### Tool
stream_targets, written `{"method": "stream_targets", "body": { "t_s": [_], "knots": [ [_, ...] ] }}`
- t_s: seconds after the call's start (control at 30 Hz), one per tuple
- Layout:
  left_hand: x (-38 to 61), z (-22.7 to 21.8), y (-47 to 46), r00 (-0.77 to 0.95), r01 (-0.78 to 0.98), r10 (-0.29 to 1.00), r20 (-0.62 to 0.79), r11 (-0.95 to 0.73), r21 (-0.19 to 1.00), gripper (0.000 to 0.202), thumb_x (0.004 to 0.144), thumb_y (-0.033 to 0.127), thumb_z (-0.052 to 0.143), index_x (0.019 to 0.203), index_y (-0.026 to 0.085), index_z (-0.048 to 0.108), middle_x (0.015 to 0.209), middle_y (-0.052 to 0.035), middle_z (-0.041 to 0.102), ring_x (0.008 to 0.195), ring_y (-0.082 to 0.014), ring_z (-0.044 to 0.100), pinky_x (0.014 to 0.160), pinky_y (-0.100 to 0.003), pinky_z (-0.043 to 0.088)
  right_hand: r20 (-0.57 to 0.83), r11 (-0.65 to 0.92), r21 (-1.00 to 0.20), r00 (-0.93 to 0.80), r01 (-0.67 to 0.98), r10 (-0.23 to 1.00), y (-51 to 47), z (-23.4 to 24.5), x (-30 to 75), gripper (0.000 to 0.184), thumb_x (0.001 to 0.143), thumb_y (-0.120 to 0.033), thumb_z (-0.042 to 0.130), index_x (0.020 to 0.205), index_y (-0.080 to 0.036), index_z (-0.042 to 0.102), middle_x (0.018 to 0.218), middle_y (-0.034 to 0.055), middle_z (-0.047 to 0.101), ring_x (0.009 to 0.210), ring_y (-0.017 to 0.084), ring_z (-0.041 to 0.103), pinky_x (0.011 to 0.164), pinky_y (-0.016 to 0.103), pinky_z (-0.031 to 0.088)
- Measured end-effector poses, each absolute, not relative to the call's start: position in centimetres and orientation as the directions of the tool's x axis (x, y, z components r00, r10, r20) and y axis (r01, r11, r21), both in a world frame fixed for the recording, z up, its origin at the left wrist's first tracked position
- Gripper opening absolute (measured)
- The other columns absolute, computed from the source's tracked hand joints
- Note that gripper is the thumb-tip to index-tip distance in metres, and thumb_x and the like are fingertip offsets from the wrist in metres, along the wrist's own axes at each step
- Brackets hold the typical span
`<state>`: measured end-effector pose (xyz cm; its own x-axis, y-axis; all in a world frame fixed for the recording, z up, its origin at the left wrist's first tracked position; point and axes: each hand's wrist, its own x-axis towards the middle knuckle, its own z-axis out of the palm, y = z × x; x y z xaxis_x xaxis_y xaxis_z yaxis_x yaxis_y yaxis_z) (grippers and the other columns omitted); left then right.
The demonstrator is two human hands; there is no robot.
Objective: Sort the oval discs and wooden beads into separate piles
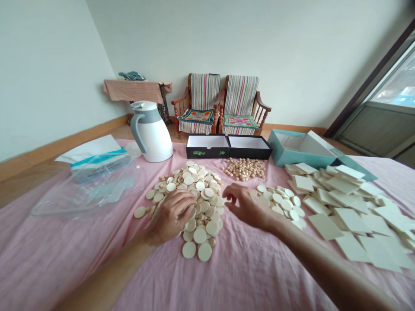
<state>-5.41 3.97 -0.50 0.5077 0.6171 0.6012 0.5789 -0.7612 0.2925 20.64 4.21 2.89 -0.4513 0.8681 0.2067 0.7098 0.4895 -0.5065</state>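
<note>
A heap of round pale wooden discs (200,235) with small wooden beads mixed in lies in the middle of the pink cloth. My left hand (171,214) rests on the left part of this heap, fingers curled and close together; whatever is beneath them is hidden. At the heap's right edge is my right hand (244,205), with bent fingers near a small pale thing too unclear to name. Beyond it sits a pile of small wooden beads (245,169). A smaller group of discs (285,203) lies just right of my right hand, partly behind the forearm.
Square wooden tiles (353,220) spread over the right side. Two black boxes (207,153) (249,152) and a light-blue box (285,151) stand at the back. A white jug (157,140) and clear plastic packaging (97,185) are on the left. Two chairs (204,93) (241,95) stand beyond.
</note>
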Motion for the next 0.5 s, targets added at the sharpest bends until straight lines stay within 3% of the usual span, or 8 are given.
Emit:
{"method": "stream_targets", "body": {
  "t_s": [0.07, 0.17, 0.27, 0.5],
  "knots": [
    [-5.4, -0.5, 3.9, 0.507, 0.582, 0.619, 0.600, -0.759, 0.292, 0.018, 0.086, 0.014, 0.053, 0.098, 0.019, 0.065, 0.102, -0.0063, 0.066, 0.102, -0.0193, 0.058, 0.093, -0.037, 0.047, 0.170, 0.589, -0.563, -0.616, 0.580, 0.769, 1.8, 3.0, 19.1, 0.027, 0.077, -0.007, 0.052, 0.101, -0.019, 0.060, 0.098, 0.0052, 0.060, 0.081, 0.013, 0.058, 0.070, 0.025, 0.044],
    [-5.4, -0.5, 3.9, 0.506, 0.584, 0.616, 0.603, -0.760, 0.287, 0.016, 0.086, 0.014, 0.053, 0.096, 0.019, 0.065, 0.101, -0.0064, 0.066, 0.102, -0.0192, 0.058, 0.093, -0.037, 0.047, 0.137, 0.667, -0.530, -0.724, 0.524, 0.677, -0.3, 3.1, 17.8, 0.034, 0.075, -0.004, 0.051, 0.105, -0.019, 0.060, 0.103, 0.0070, 0.059, 0.096, 0.018, 0.056, 0.081, 0.029, 0.044],
    [-5.4, -0.5, 4.0, 0.507, 0.584, 0.612, 0.607, -0.762, 0.281, 0.017, 0.086, 0.014, 0.053, 0.096, 0.019, 0.065, 0.101, -0.0067, 0.066, 0.102, -0.0192, 0.058, 0.093, -0.037, 0.047, 0.094, 0.647, -0.472, -0.696, 0.599, 0.712, -0.8, 3.0, 17.5, 0.032, 0.075, -0.004, 0.048, 0.103, -0.018, 0.059, 0.101, 0.0071, 0.058, 0.095, 0.018, 0.054, 0.081, 0.029, 0.044],
    [-5.3, -0.6, 4.1, 0.501, 0.587, 0.605, 0.618, -0.763, 0.271, 0.016, 0.086, 0.014, 0.052, 0.094, 0.019, 0.066, 0.100, -0.0065, 0.067, 0.101, -0.0190, 0.059, 0.092, -0.037, 0.048, 0.071, 0.576, -0.488, -0.627, 0.656, 0.776, -0.9, 2.1, 17.7, 0.035, 0.071, -0.008, 0.049, 0.104, -0.018, 0.053, 0.100, 0.0058, 0.053, 0.089, 0.017, 0.053, 0.075, 0.027, 0.043]
  ]
}}
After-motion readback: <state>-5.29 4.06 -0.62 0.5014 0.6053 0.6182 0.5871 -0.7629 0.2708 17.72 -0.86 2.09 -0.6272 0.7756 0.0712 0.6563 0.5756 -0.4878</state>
